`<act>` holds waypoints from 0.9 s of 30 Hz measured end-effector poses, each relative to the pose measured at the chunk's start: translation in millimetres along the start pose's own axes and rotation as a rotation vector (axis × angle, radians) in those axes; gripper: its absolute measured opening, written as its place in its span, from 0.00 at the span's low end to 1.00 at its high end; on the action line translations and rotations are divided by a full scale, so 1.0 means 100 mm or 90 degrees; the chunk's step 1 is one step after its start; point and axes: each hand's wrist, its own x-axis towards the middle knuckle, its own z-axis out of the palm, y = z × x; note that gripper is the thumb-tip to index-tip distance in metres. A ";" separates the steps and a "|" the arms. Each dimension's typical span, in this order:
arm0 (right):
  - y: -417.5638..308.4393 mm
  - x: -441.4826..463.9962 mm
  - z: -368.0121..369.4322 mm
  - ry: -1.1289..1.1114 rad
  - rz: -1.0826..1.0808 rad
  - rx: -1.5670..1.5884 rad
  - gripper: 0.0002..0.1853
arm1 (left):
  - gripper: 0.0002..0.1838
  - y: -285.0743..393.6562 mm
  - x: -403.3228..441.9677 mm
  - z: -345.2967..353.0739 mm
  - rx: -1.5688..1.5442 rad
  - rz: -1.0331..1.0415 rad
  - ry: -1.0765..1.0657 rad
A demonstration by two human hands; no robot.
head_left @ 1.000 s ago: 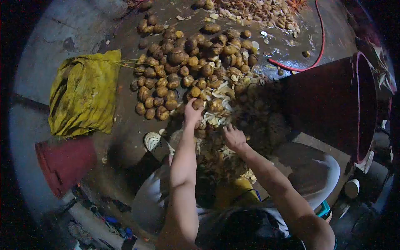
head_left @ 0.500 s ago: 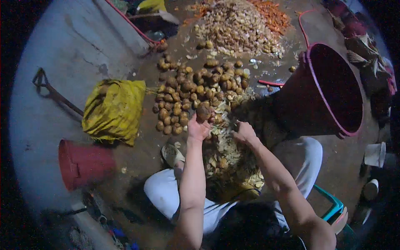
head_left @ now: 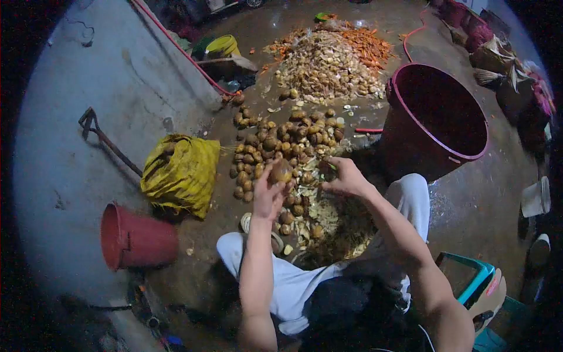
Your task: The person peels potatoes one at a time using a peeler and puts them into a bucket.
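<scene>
My left hand (head_left: 268,196) is curled around a round, brown-skinned tuber (head_left: 282,171), held above the floor. My right hand (head_left: 350,178) is a short way to its right, bent around a small item with a green part (head_left: 332,166); its kind is hard to make out. Just beyond both hands lies a heap of similar brown tubers (head_left: 299,129). Pale peelings (head_left: 319,217) are strewn on the floor below the hands, between my legs.
Farther off is a mound of pale cut pieces (head_left: 328,67) beside orange pieces (head_left: 372,47). A large dark red tub (head_left: 410,126) stands at right. On the left are a yellow sack (head_left: 182,176), a red bucket (head_left: 141,240) and a long-handled tool (head_left: 114,146).
My view has tilted up and shifted. The left hand has turned with its fingers over the tuber's side. The right hand's grip looks wider, and a green part now shows in it.
</scene>
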 end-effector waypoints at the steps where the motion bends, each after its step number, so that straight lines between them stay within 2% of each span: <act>1: -0.03 -0.02 -0.04 0.009 -0.025 0.049 0.37 | 0.34 -0.01 -0.11 0.01 0.007 -0.010 0.024; 2: -0.02 -0.05 -0.04 0.009 -0.024 0.049 0.37 | 0.35 -0.05 -0.19 -0.02 -0.026 -0.016 0.049; 4: -0.03 -0.09 0.01 0.079 -0.123 -0.044 0.29 | 0.36 -0.11 -0.25 0.04 -0.018 -0.004 0.061; 5: -0.05 -0.14 0.06 0.077 -0.123 -0.042 0.29 | 0.36 -0.14 -0.27 0.07 -0.011 0.008 0.075; 7: -0.18 -0.23 0.16 0.061 -0.118 -0.171 0.29 | 0.36 -0.25 -0.23 0.10 -0.010 0.022 0.075; 8: -0.16 -0.23 0.22 0.004 -0.103 -0.243 0.23 | 0.35 -0.31 -0.23 0.13 -0.005 0.057 0.068; 9: -0.21 -0.25 0.30 0.039 -0.106 -0.254 0.23 | 0.35 -0.35 -0.22 0.16 0.000 0.089 0.059; 10: -0.24 -0.26 0.33 0.019 -0.099 -0.255 0.23 | 0.35 -0.38 -0.20 0.13 0.051 0.064 0.067; 14: -0.23 -0.23 0.43 0.016 -0.118 -0.278 0.24 | 0.36 -0.45 -0.15 0.16 0.046 0.035 0.071; 19: -0.30 -0.20 0.33 -0.001 -0.108 -0.299 0.23 | 0.35 -0.50 -0.09 0.11 0.115 0.142 0.122; 23: -0.30 -0.18 0.30 0.025 -0.095 -0.279 0.20 | 0.35 -0.47 -0.13 0.18 0.112 0.104 0.073; 25: -0.11 -0.03 0.31 0.048 0.017 -0.269 0.14 | 0.33 -0.41 -0.21 0.32 0.081 0.000 0.054; 26: 0.23 0.09 0.40 0.027 0.052 -0.226 0.09 | 0.34 -0.48 -0.19 0.22 0.043 -0.006 0.021; 27: 0.21 0.13 0.35 0.035 0.047 -0.226 0.09 | 0.34 -0.46 -0.16 0.22 0.048 0.000 0.015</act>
